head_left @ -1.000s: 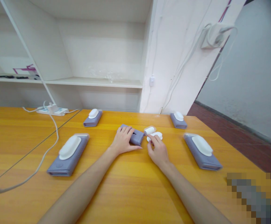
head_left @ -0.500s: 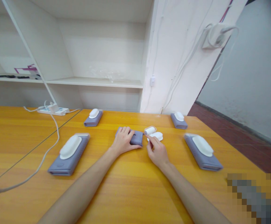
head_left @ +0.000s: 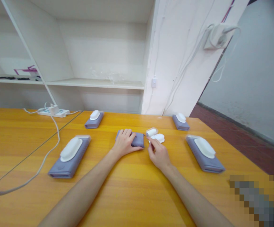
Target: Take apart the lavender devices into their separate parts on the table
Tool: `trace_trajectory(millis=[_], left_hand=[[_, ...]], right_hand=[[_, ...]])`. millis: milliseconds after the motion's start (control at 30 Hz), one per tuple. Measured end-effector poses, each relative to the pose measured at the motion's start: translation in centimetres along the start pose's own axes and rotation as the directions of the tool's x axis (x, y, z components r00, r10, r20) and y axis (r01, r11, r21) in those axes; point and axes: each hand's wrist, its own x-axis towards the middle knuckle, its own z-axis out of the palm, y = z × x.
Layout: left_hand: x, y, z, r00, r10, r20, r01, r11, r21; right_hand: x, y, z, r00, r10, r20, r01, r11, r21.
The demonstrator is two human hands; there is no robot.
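Observation:
My left hand (head_left: 124, 144) lies flat over a small purple block (head_left: 139, 139) at the table's middle and holds it down. Just right of it, my right hand (head_left: 158, 153) pinches the near-left end of a white oval piece (head_left: 160, 137) with thumb and forefinger. A small white cylinder in a clear wrap (head_left: 151, 131) lies right behind that piece, touching it. The purple block's left part is hidden under my fingers.
Four more purple blocks with white tops lie on the orange table (head_left: 132, 189): near left (head_left: 69, 156), far left (head_left: 94, 119), far right (head_left: 180, 122), near right (head_left: 205, 152). A power strip (head_left: 53, 111) with a white cable (head_left: 44, 154) is at far left. Shelves stand behind.
My left hand has turned the purple block slightly and drawn it a little left. My right fingers shifted from the top of the white oval piece to its near-left end.

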Motion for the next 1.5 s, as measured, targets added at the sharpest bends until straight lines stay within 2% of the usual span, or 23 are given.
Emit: trace_trajectory(millis=[1000,1500], left_hand=[[0.11,0.18,-0.11,0.999,-0.02,0.027,0.021,1.0,-0.023],[0.17,0.25,-0.2,1.0,-0.026,-0.009,0.025,0.998,-0.051]], right_hand=[[-0.11,0.01,0.04,1.0,0.004,0.015,-0.004,1.0,-0.006],[-0.1,-0.03,0.09,1.0,0.001,0.029,-0.001,1.0,-0.013]])
